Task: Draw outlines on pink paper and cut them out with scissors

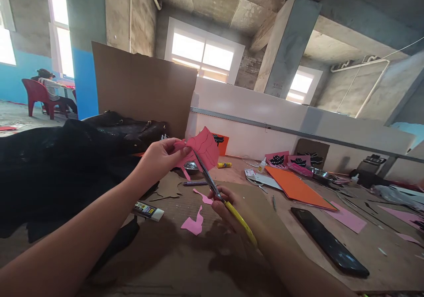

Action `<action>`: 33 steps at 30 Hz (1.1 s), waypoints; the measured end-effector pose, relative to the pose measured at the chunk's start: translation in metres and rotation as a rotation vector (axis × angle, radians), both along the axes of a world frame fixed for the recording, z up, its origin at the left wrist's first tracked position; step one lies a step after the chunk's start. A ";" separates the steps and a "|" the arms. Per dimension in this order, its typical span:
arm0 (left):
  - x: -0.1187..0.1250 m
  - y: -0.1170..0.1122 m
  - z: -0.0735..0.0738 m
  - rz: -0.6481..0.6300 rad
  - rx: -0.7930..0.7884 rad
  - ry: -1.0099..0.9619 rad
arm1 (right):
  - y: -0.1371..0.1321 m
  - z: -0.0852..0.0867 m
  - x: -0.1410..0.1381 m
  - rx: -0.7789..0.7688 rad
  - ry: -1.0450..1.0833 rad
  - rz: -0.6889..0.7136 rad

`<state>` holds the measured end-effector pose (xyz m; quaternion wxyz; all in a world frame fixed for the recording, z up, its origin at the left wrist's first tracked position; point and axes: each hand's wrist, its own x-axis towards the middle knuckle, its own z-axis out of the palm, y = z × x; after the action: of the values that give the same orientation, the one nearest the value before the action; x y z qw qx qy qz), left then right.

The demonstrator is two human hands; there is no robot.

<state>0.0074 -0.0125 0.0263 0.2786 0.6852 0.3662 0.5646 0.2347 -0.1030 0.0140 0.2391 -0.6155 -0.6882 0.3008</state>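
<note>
My left hand [165,158] pinches a piece of pink paper [208,149] with curved lines drawn on it, held up above the table. A pair of scissors [207,176] with yellow handles is gripped in my right hand [230,208]. Its blades reach up to the paper's lower left edge, close to my left thumb. A narrow strip of the paper hangs down below my left fingers. On the brown cardboard underneath lie pink paper scraps [192,225], and a glue stick or eraser-like white-ended block [149,211] is near my left forearm.
A black phone [327,240] lies at the right, with orange sheets [298,186] behind it. A yellow glue stick [224,165] and a purple pen [197,183] are further back. Black fabric [66,169] covers the left side. A person [49,89] sits far left.
</note>
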 end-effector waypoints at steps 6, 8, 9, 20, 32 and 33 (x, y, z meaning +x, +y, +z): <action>-0.002 0.001 -0.002 0.009 0.029 0.024 | -0.001 -0.002 0.005 0.061 -0.033 0.062; -0.002 0.000 -0.001 0.009 0.027 0.031 | -0.002 -0.001 0.005 0.066 -0.058 0.074; -0.002 0.000 -0.001 0.010 0.025 0.033 | -0.002 0.000 0.004 0.076 -0.071 0.081; -0.004 0.005 -0.003 -0.025 0.005 0.008 | -0.005 0.009 0.009 0.130 -0.237 0.104; -0.003 0.004 -0.002 -0.016 0.014 0.008 | -0.006 0.001 0.009 0.228 -0.197 0.091; -0.003 0.003 -0.002 -0.013 0.014 0.009 | -0.006 0.002 0.009 0.237 -0.208 0.086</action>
<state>0.0045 -0.0092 0.0248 0.2757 0.6920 0.3591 0.5623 0.2438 -0.1091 0.0157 0.2244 -0.5809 -0.7655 0.1618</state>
